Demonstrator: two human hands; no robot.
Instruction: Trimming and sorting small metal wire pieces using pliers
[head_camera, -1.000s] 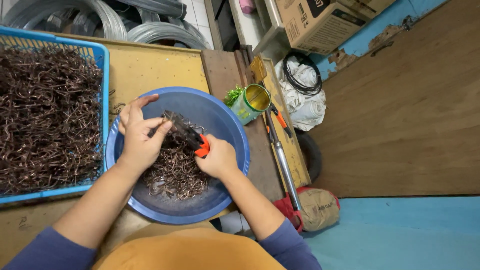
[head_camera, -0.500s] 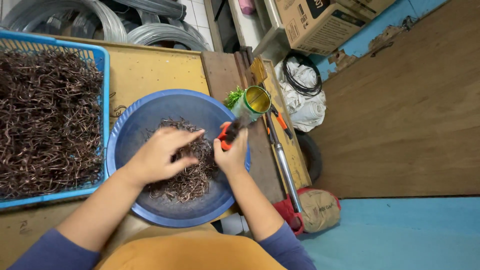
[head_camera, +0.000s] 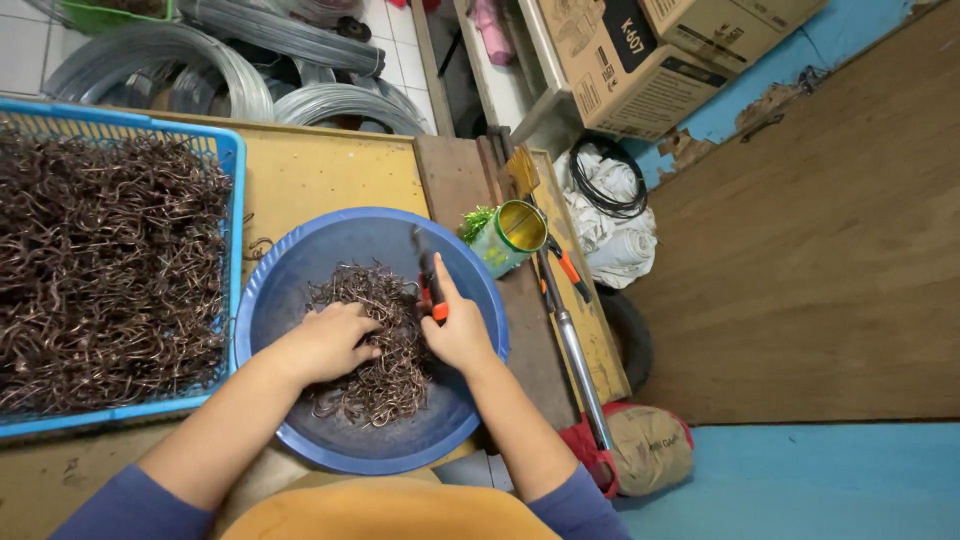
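Note:
A round blue basin (head_camera: 300, 270) sits on the yellow table and holds a heap of bent brown wire pieces (head_camera: 385, 370). My left hand (head_camera: 325, 340) rests curled on top of that heap, fingers in the wires. My right hand (head_camera: 458, 335) grips pliers with orange handles (head_camera: 428, 280); the dark jaws point away from me over the basin's far side. A blue plastic crate (head_camera: 232, 160) at the left is packed with many more of the same brown wire pieces (head_camera: 100, 270).
A green-and-yellow tin can (head_camera: 510, 238) lies just right of the basin. A long-handled tool (head_camera: 572, 340) lies along the table's right edge. Coils of grey wire (head_camera: 200, 80) and cardboard boxes (head_camera: 640, 60) stand behind the table; a cloth bag (head_camera: 648, 448) sits on the floor.
My left hand dropped from holding a wire piece down onto the heap. My right hand swung the pliers to the right rim, then back over the basin with the jaws pointing away.

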